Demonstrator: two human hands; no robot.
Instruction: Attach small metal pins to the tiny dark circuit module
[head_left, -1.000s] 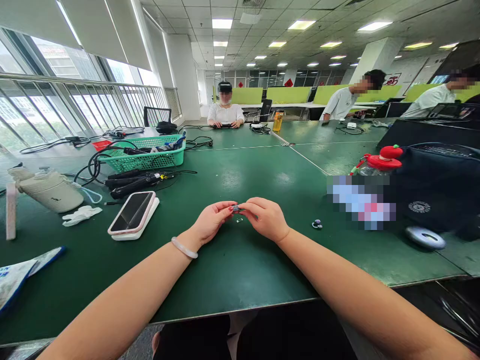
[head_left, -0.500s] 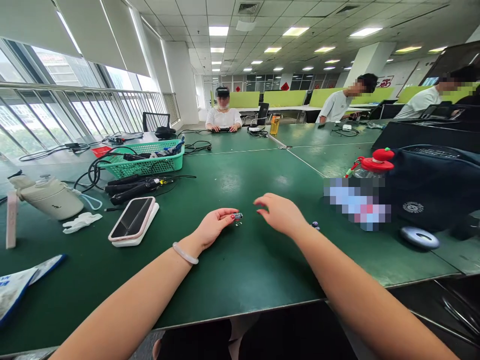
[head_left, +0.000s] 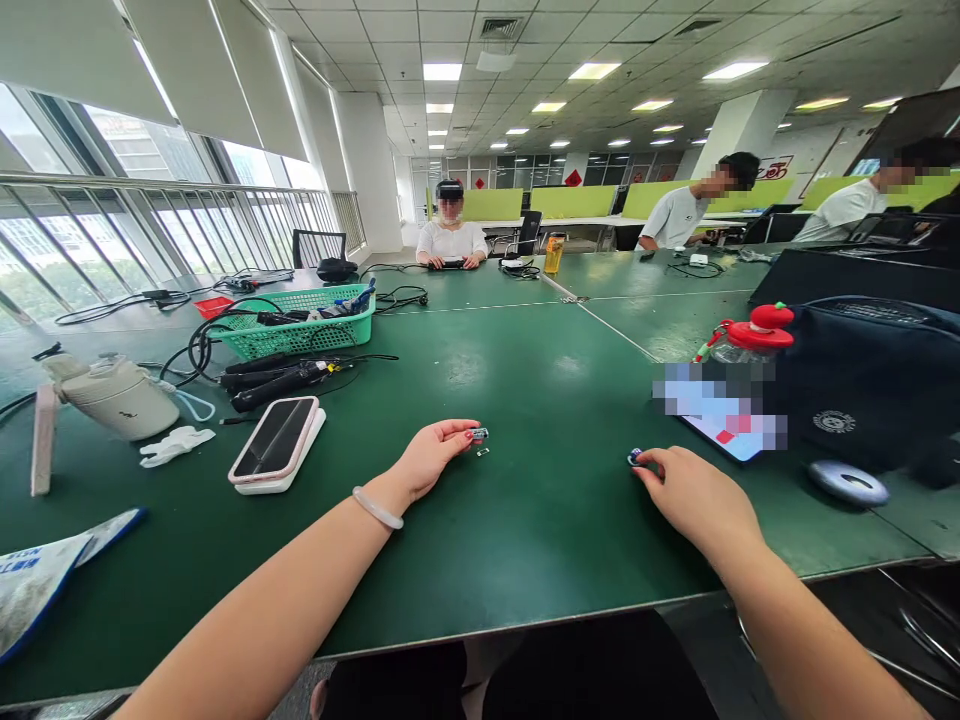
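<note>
Between the thumb and fingers of my left hand [head_left: 435, 455] is a small grey and silvery block-like piece [head_left: 479, 434], too small to name for sure. Just below it on the green table [head_left: 517, 540] lies a tiny white and dark piece [head_left: 483, 452]. Off to the right, my right hand [head_left: 694, 490] pinches a small dark-blue and white round item [head_left: 635, 457] at the tabletop. Its fingertips partly cover that item, so its kind does not show.
To the left lie a phone [head_left: 276, 440], a white glove-like scrap [head_left: 176, 446], black cables and a green basket [head_left: 300, 325]. On the right are a lit phone [head_left: 739, 435], a mouse [head_left: 847, 485], a red-lidded bottle [head_left: 761, 330] and a dark bag [head_left: 877, 370]. A person [head_left: 451, 235] sits opposite.
My right hand has let go of the block-like piece, moved right, and closed on the round blue item. My left hand keeps its hold, staying nearly in place.
</note>
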